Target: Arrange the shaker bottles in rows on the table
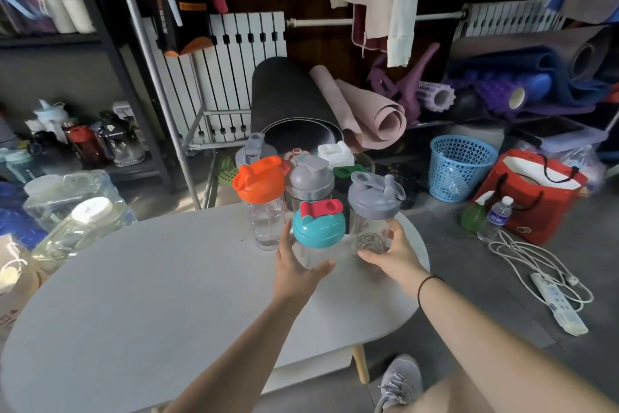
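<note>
Bottles bunched at the table (140, 285) far edge, no clear rows yet. Left hand (294, 265) wrapped around the teal-lidded shaker (318, 228); right hand (390, 253) clasping the grey-lidded shaker (373, 198) beside it. Orange-lidded shaker (259, 178) and others behind remain unsorted; most of the arranging is left.

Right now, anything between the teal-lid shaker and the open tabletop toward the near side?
Nothing visible. The left hand holds the teal-lid shaker; the white table nearer the person is bare. Other shakers crowd behind and beside it.
</note>
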